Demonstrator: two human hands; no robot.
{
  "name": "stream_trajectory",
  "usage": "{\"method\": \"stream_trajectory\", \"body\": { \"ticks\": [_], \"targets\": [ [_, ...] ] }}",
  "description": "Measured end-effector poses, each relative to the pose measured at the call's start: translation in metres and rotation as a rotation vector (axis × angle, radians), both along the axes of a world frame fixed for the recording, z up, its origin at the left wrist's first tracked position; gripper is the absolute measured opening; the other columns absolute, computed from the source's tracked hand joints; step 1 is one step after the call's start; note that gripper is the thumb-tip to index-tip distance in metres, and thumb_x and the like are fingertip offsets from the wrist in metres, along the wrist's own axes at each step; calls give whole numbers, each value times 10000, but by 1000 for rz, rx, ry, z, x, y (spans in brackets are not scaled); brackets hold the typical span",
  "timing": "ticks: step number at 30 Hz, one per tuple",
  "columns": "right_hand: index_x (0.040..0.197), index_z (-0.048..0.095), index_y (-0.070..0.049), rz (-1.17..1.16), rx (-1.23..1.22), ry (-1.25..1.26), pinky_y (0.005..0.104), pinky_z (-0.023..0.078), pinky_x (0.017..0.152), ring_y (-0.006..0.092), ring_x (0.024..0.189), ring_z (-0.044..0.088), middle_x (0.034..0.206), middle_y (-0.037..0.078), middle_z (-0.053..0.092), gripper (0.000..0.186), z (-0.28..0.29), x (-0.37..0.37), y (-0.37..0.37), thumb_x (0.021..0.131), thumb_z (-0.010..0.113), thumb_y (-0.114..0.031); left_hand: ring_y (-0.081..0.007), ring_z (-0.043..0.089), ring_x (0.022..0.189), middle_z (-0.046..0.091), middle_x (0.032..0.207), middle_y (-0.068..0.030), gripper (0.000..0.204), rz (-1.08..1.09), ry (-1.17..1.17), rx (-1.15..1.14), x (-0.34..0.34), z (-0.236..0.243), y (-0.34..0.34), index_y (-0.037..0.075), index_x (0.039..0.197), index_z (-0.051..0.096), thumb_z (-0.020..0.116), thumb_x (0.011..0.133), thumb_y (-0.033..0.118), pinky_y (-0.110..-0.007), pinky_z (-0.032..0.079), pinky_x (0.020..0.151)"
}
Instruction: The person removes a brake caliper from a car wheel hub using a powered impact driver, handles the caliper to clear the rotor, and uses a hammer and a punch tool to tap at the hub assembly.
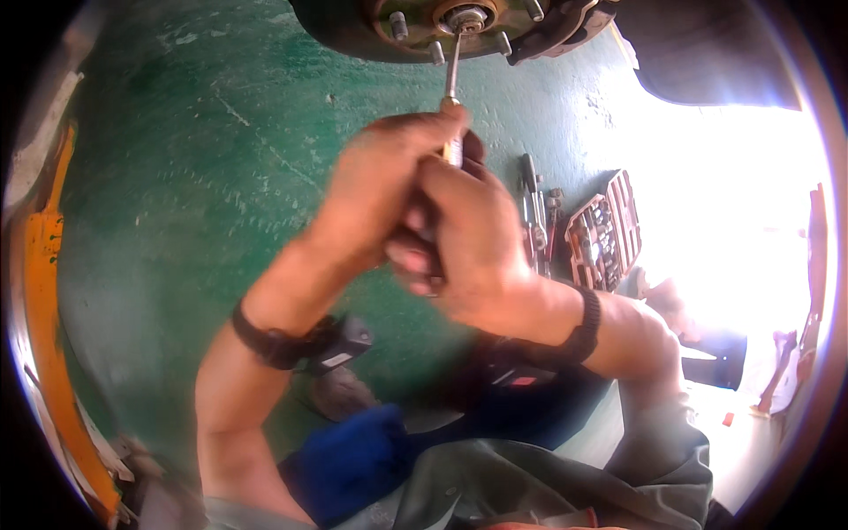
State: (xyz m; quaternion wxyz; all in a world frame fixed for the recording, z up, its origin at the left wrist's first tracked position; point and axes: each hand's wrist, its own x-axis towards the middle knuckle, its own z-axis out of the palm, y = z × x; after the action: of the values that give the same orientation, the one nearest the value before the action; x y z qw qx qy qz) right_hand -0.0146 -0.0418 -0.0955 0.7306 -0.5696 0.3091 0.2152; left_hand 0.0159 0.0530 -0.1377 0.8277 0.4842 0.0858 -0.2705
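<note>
Gripping wrench | hands hide handle | socket case (probably open) right

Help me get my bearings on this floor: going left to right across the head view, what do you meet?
Orange beam → left hand → right hand → loose tools → open socket case.

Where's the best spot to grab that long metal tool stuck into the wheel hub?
Grip the tool at its near handle end, from below, where both the left hand and right hand wrap it. Its far tip sits in the wheel hub centre, so only the handle end is free.
</note>
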Motion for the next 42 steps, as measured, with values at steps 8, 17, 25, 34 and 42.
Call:
{"method": "stream_trajectory", "body": {
  "ticks": [8, 17, 25, 34, 42],
  "targets": [
    [901, 445, -154, 33, 19, 12, 315, 287, 355, 155, 418, 415, 638, 21, 450, 113, -6, 3, -1, 987, 478, -220, -75, 451, 488, 609, 704, -9, 345, 52, -36, -86, -7, -20, 1, 28, 969, 684, 512, 1026, 321, -251, 359, 443],
    [938, 478, -126, 346, 23, 81, 277, 311, 314, 144, 439, 461, 662, 25, 475, 123, 14, 30, -96, 977, 535, -229, -102, 529, 541, 620, 763, -27, 308, 159, -40, -430, -1, -15, -63, 23, 902, 636, 574, 1030, 296, -239, 442, 502],
    [941, 504, -172, 323, -7, 102, 291, 259, 323, 147, 390, 418, 625, 12, 444, 114, 14, 20, -73, 991, 581, -240, -168, 613, 635, 661, 822, -100, 253, 217, 62, -582, 3, -20, -62, -27, 937, 647, 604, 1003, 214, -262, 523, 582],
    [818, 498, -36, 399, -291, -43, 343, 354, 319, 185, 434, 518, 652, 58, 510, 155, 10, 18, -45, 900, 582, -137, -255, 667, 786, 679, 950, -171, 316, 88, -19, -670, 8, -35, -43, -14, 952, 617, 524, 1026, 279, -357, 575, 690],
    [994, 548, -91, 222, 304, 84, 236, 287, 321, 118, 431, 456, 700, 28, 530, 386, 16, 34, -96, 1017, 497, -473, -185, 636, 707, 682, 910, -146, 317, 173, 28, -571, 18, -29, -66, -33, 1013, 627, 510, 1031, 261, -306, 544, 642]
  ]
}}
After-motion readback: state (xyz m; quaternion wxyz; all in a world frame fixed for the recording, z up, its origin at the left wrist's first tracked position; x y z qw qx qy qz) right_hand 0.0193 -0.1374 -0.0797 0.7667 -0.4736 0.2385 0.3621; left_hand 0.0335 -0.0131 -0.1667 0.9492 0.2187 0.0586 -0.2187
